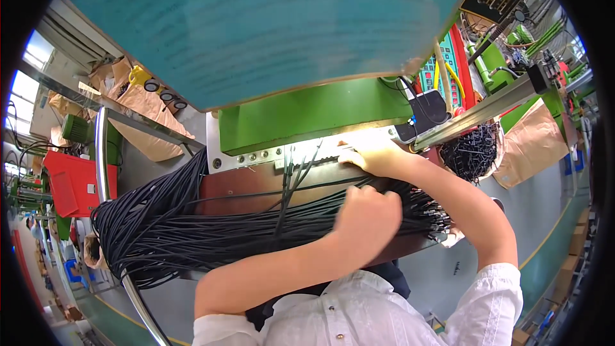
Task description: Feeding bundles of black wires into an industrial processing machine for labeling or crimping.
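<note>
A thick bundle of black cables [211, 237] lies across the brown metal work surface in front of me. Bare metal-tipped cable ends [439, 218] gather at its right side. Above the bundle, my left hand [368, 218] is closed with fingers curled and slightly blurred; whatever it holds is hidden. My right hand [375, 155] reaches under the lit front of the green machine [314, 118]. Its fingers are pinched together at the right end of a slotted metal strip [314, 162], and glare hides what is between them. A few loose cables [286, 195] cross the strip's left part.
A large teal panel [275, 25] overhangs the machine. At left, a chrome rail [102, 154] stands beside the cables, near a red box [73, 182]. Right of the machine are a black cable-end pile [471, 154], a metal beam [480, 115] and brown paper sacks [535, 144].
</note>
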Demonstrator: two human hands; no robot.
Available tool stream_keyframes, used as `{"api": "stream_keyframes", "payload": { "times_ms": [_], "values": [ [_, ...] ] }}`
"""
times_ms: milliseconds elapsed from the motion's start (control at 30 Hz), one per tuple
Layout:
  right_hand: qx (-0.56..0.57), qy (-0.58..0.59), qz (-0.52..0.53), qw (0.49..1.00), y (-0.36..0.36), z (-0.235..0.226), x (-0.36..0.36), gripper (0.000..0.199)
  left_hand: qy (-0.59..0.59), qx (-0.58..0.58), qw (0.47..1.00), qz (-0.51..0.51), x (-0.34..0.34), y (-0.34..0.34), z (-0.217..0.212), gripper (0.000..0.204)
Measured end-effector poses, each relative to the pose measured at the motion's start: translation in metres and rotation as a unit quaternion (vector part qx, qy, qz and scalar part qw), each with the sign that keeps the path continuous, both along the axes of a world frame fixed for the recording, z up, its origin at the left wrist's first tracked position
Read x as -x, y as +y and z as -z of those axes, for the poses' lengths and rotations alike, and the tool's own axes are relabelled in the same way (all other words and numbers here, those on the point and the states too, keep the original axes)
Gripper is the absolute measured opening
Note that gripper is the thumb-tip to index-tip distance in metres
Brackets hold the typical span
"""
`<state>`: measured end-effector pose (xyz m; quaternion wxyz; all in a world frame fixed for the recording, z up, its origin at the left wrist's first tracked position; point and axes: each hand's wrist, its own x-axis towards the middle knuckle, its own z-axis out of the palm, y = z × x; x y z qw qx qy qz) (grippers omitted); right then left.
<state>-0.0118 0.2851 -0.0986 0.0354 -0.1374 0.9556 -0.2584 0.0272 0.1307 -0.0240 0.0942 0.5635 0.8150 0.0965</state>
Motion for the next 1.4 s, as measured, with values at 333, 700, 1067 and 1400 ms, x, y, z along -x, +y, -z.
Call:
{"api": "stream_keyframes", "payload": {
  "times_ms": [333, 700, 1067, 1400],
  "values": [
    [0.062, -0.153, -0.025, 0.986, 0.024, -0.021, -0.017, 0.032, -0.838, -0.134, 0.496, -0.182, -0.032, -0.049, -0.008, 0.025],
    [0.489, -0.241, 0.269, 0.794, -0.064, -0.065, -0.086, 0.017, -0.766, -0.276, 0.464, -0.35, -0.044, -0.072, 0.03, 0.02],
    [0.02, 0.198, 0.076, 0.977, -0.057, -0.064, -0.08, 0.026, -0.748, -0.391, 0.37, -0.387, -0.02, -0.087, 0.028, 0.017],
    [-0.068, 0.352, -0.088, 0.929, -0.069, -0.049, -0.066, 0.022, -0.799, -0.319, 0.397, -0.321, -0.017, -0.102, 0.024, 0.019]
  ]
}}
